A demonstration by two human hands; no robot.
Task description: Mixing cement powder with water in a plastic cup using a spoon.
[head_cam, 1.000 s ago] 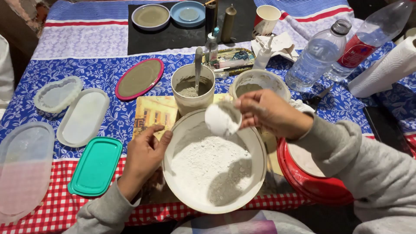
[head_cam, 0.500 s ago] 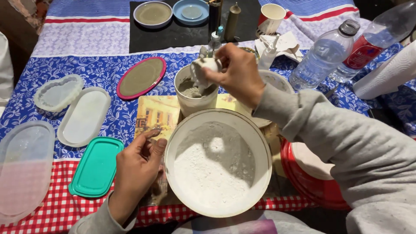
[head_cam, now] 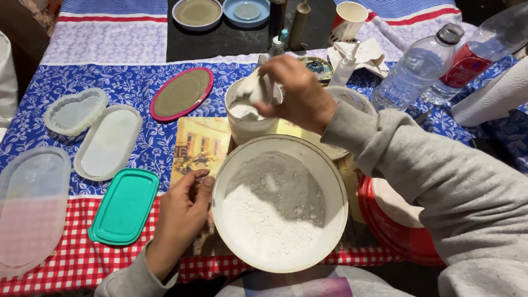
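A: What did the right hand [head_cam: 294,93] hold?
B: It pinched a small white scoop [head_cam: 258,88], tipped over the cup [head_cam: 247,118] mid-desk

A: And the left hand [head_cam: 184,212]?
B: Fingers curled against the powder bucket [head_cam: 279,203] by the desk's near edge

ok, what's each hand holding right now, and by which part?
Right hand grips a small white scoop by its upper end, tipped over the tall cup. Left hand holds nothing; its fingers rest against the big white bowl's rim.
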